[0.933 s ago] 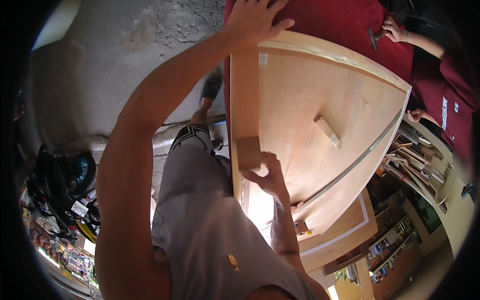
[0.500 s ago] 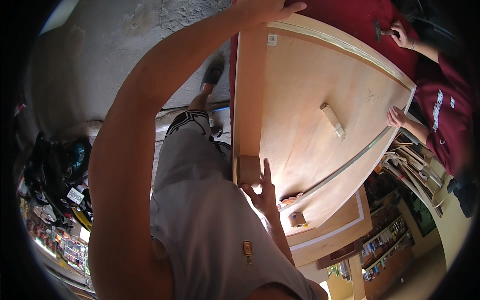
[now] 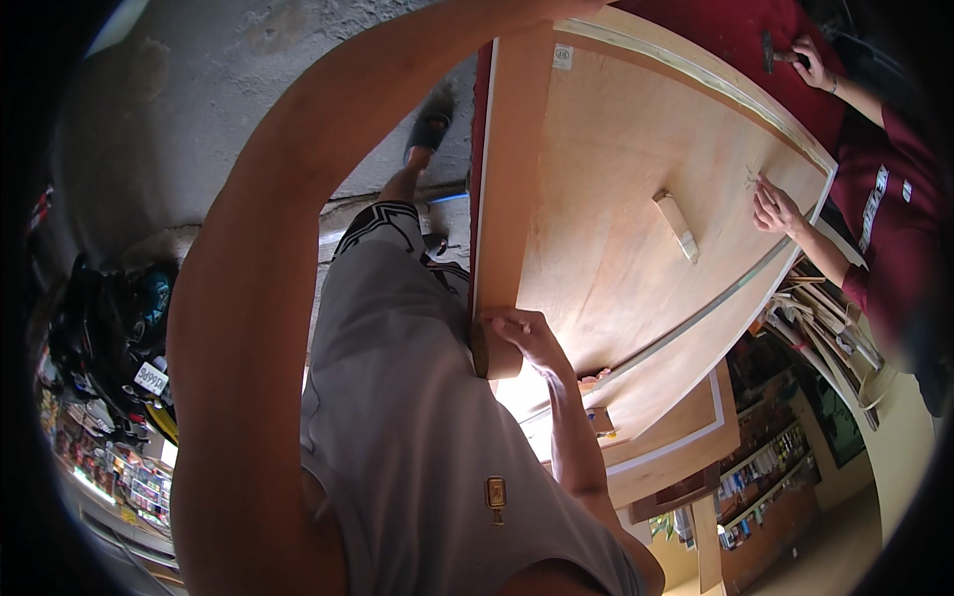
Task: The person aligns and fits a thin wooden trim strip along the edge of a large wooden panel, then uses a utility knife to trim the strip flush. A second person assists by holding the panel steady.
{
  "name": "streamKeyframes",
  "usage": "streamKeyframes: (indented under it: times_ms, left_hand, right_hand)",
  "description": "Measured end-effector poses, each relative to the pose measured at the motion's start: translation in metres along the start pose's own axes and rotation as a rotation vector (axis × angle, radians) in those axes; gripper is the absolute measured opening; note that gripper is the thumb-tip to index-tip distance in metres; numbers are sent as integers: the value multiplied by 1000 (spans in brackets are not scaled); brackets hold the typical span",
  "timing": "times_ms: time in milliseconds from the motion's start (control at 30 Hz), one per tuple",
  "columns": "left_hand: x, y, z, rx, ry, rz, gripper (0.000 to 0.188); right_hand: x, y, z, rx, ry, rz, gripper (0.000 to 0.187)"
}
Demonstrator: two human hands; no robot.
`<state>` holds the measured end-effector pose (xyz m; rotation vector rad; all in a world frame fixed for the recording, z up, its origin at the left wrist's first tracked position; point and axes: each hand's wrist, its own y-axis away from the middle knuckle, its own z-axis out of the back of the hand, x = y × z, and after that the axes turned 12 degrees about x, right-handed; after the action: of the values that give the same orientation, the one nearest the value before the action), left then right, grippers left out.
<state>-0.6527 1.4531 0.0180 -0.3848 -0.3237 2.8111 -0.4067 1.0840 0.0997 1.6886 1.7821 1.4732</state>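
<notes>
My left arm reaches up to the top edge of the view. Only part of my left hand [image 3: 579,8] shows there, by the far corner of a pale wooden panel [image 3: 616,179], and its fingers are cut off. A wide tan strip [image 3: 512,169] runs along the panel's left side. At its near end, against my shirt, is a rounded tan piece that looks like a roll [image 3: 505,362]. My right hand [image 3: 532,338] is closed over the top of this roll, fingers bent and together where it meets the strip.
Across the panel, a person in a dark red shirt holds a hammer [image 3: 785,57] and touches the panel with the other hand [image 3: 778,207]. A short wood block [image 3: 676,226] and a long grey strip [image 3: 696,320] lie on it. Wood offcuts [image 3: 830,333] stand at right, a motorcycle [image 3: 104,348] at left.
My right hand has gone from spread fingers beside the roll to closed over it. My left hand has slipped mostly out of view. The other person's free hand has moved inward on the panel.
</notes>
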Motion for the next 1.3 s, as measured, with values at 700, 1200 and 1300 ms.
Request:
streamKeyframes:
  times_ms: [700, 1200, 1300]
  left_hand:
    - [-2, -3, 2, 52, -25, 14, 64]
    - [-167, 220, 35, 335, 139, -246, 69]
    - [-179, 240, 43, 353, 89, -172, 70]
  right_hand:
    - [-12, -22, 16, -39, -131, -219, 75]
    - [-48, -22, 21, 84, -215, 112, 98]
    - [-81, -6, 25, 129, -191, 505, 94]
